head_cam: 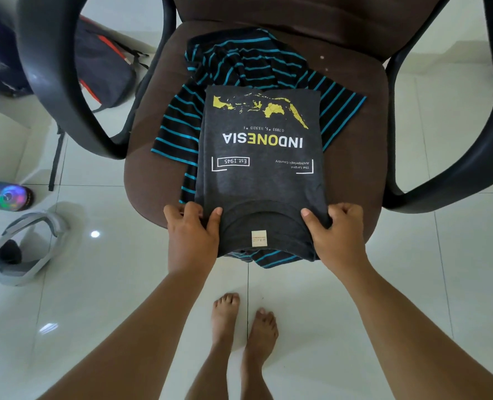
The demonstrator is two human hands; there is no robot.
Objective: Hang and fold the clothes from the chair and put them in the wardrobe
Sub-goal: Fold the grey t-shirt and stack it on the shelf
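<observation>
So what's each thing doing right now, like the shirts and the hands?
Grey Indonesia T-shirt: folded narrow, print up, lying on the striped shirt.
Striped shirt: unfolded, rumpled on the chair seat.
Left hand: fingers gripping the grey shirt's collar end.
Right hand: gripping the other corner.
Chair: upright, holding both shirts.

Dark grey T-shirt [261, 183] with yellow map print lies over black, teal-striped shirt [239, 64] on brown chair [363, 116].
</observation>
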